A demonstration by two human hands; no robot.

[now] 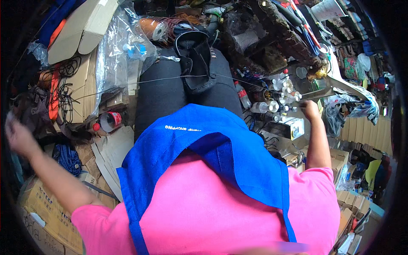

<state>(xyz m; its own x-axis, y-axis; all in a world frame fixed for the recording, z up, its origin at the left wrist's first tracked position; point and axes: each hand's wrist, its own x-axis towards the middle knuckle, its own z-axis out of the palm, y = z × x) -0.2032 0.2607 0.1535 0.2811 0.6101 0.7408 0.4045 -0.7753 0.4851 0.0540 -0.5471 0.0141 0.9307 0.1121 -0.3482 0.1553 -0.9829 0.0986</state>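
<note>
A black shoe stands between my thighs, its opening toward the far side. A thin dark thread crosses it and stretches taut to both sides. My left hand is far out at the left rim, blurred, its fingertips in line with the thread's left end. My right hand is raised on the right, closed in a fist, with the thread running toward it. Both thread ends are too fine to follow right up to the fingers. Beside the right fist is a flat, pale blade-like strip.
Several plastic bottles lie right of my legs; another bottle lies left. Cardboard and clear plastic sheeting are at far left. A thread spool sits behind the shoe. A cardboard box stands near left.
</note>
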